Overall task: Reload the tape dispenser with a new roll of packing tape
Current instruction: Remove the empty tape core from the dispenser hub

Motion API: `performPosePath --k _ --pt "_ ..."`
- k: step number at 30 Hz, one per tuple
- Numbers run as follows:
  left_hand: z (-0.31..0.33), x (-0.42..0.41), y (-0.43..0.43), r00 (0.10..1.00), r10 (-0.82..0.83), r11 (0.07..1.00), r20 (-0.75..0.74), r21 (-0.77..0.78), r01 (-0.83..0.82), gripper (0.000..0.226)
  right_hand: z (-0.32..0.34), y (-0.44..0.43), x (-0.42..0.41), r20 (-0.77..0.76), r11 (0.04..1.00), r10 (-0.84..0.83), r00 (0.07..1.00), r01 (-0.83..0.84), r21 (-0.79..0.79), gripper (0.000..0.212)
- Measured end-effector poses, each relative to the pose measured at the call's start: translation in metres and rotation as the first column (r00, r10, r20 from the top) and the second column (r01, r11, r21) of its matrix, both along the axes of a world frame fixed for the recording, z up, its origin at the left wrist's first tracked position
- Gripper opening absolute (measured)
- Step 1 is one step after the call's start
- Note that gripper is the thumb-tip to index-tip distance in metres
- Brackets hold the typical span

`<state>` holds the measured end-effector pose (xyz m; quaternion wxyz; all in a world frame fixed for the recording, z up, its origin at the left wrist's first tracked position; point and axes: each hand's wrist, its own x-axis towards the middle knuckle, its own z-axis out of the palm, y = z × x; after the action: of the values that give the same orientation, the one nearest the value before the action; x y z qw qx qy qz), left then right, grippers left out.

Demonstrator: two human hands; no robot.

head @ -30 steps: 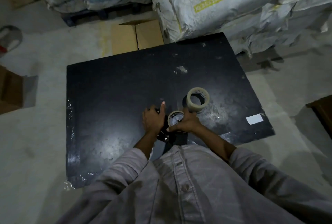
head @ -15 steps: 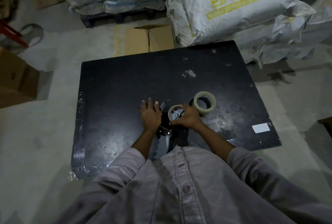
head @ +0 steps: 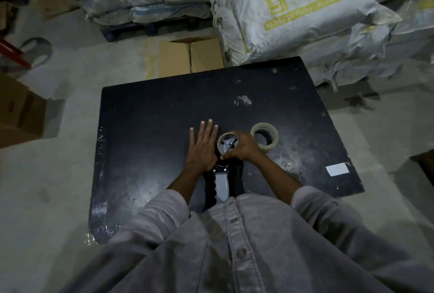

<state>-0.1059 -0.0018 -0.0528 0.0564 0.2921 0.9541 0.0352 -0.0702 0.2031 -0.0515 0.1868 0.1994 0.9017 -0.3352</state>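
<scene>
The tape dispenser lies flat on the black table, its grey-and-black handle pointing toward me. On its hub sits a thin cardboard ring around a metal wheel. My right hand curls around that ring from the right side. My left hand lies flat with straight fingers, pressing on the dispenser's front part and the table beside the ring. A full roll of beige packing tape rests just right of my right hand, tilted on the table.
A white label lies near the table's right edge. Beyond the far edge stand a cardboard box and stacked grey sacks. More cardboard boxes are on the floor at left.
My left hand has flattened out, its fingers now straight and spread. My right hand stays on the ring on the hub. The camera view shifted slightly.
</scene>
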Motion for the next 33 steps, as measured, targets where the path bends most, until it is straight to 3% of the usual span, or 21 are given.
performPosePath --k 5,9,16,21,26,29,33 --pt "0.001 -0.006 -0.001 0.998 -0.068 0.997 0.017 -0.042 0.069 0.108 0.031 -0.008 -0.011 0.135 0.989 0.133 0.982 -0.141 0.050 0.154" --pt "0.003 -0.005 0.000 0.998 -0.062 0.997 0.009 -0.034 0.063 0.099 0.032 -0.009 -0.022 0.184 0.992 0.122 0.975 -0.125 0.006 0.147" --pt "0.007 -0.002 -0.001 0.999 0.010 1.000 0.046 -0.026 -0.009 0.112 0.068 -0.028 -0.006 0.198 0.996 0.038 0.979 -0.053 0.071 0.137" --pt "0.007 0.000 0.000 0.996 0.051 0.997 0.068 -0.067 -0.046 0.111 0.082 -0.027 -0.006 0.173 0.975 0.131 0.976 -0.158 0.157 0.135" --pt "0.007 -0.002 0.006 0.996 0.063 0.992 0.056 -0.111 -0.056 0.112 0.069 -0.018 -0.010 0.183 0.964 0.158 0.970 -0.192 0.182 0.131" --pt "0.008 -0.001 0.007 0.997 0.058 0.991 0.050 -0.123 -0.052 0.111 0.054 -0.014 -0.012 0.183 0.964 0.165 0.969 -0.198 0.179 0.142" --pt "0.009 0.000 0.008 0.997 0.064 0.991 0.051 -0.122 -0.057 0.110 0.049 -0.014 -0.005 0.103 0.980 0.120 0.987 -0.134 0.146 0.137"
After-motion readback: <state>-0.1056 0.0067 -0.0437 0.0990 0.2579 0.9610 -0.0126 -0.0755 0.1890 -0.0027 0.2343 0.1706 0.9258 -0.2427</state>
